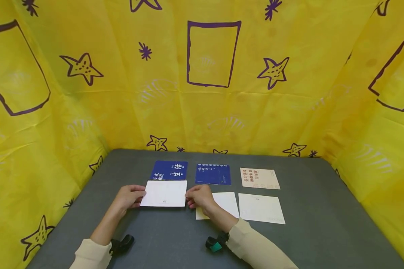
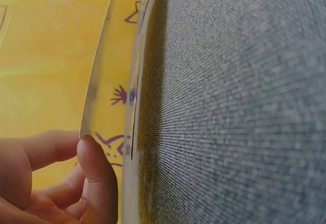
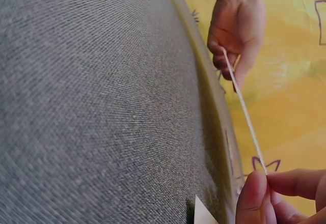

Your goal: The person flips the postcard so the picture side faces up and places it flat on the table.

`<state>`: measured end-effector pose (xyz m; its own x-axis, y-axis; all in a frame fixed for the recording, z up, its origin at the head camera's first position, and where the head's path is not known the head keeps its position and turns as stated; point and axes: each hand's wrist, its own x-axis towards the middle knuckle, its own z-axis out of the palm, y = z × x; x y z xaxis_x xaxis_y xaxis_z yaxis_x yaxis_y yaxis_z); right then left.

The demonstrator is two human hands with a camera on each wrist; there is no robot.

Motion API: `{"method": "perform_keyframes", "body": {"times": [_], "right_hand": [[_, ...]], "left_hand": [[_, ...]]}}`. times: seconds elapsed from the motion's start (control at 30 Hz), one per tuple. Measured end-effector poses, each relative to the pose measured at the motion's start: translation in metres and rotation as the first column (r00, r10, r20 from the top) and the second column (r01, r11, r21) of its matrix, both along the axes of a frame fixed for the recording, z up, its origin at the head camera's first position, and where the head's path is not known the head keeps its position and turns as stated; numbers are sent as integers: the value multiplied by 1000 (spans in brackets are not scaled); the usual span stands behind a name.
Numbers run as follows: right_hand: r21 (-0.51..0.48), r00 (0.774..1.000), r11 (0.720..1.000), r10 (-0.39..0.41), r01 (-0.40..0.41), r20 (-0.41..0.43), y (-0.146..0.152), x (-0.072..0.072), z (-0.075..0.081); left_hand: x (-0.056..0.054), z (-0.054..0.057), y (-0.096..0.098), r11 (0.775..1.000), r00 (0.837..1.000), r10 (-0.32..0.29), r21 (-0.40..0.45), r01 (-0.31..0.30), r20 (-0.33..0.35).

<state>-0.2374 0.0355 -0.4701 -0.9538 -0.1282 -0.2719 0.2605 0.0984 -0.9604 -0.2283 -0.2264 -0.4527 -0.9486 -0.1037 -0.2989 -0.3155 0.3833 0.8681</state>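
Between my two hands a white card [image 1: 164,193] is held above the table, its small printed mark near the lower edge. My left hand [image 1: 131,197] pinches its left edge between thumb and fingers. The right hand [image 1: 200,198] pinches the opposite edge. From the wrist views the card [image 3: 247,117] appears nearly edge-on, lifted off the grey surface. Beneath my right hand and forearm lies another white card [image 1: 223,203], partly hidden. Just behind the held card is a blue card [image 1: 170,170] with white writing, its near edge covered.
A second blue card [image 1: 213,174] lies in the back row, with a cream card [image 1: 260,178] bearing reddish-brown writing to its right. A white card [image 1: 261,208] lies nearer on the right. The grey table [image 1: 323,224] meets yellow patterned cloth [image 1: 215,112] around it.
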Motion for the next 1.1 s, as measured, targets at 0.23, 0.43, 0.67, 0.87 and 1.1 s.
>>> {"method": "perform_keyframes", "body": {"times": [0.23, 0.43, 0.67, 0.87, 1.1], "right_hand": [[-14, 1000, 1000, 13, -13, 2, 1, -2, 3], [-7, 1000, 1000, 28, -28, -1, 2, -4, 9], [13, 998, 998, 60, -60, -35, 5, -9, 16], [-12, 998, 999, 47, -48, -41, 6, -11, 17], [-52, 997, 998, 32, -36, -77, 7, -11, 17]], "left_hand": [[0, 4, 1, 999, 999, 47, 20, -46, -28], [0, 5, 1, 998, 997, 58, 29, -57, -46], [1, 8, 1, 998, 997, 52, 41, -50, -52], [2, 13, -1, 998, 997, 33, 54, -29, -72], [1, 13, -2, 993, 994, 37, 119, -25, -101]]}}
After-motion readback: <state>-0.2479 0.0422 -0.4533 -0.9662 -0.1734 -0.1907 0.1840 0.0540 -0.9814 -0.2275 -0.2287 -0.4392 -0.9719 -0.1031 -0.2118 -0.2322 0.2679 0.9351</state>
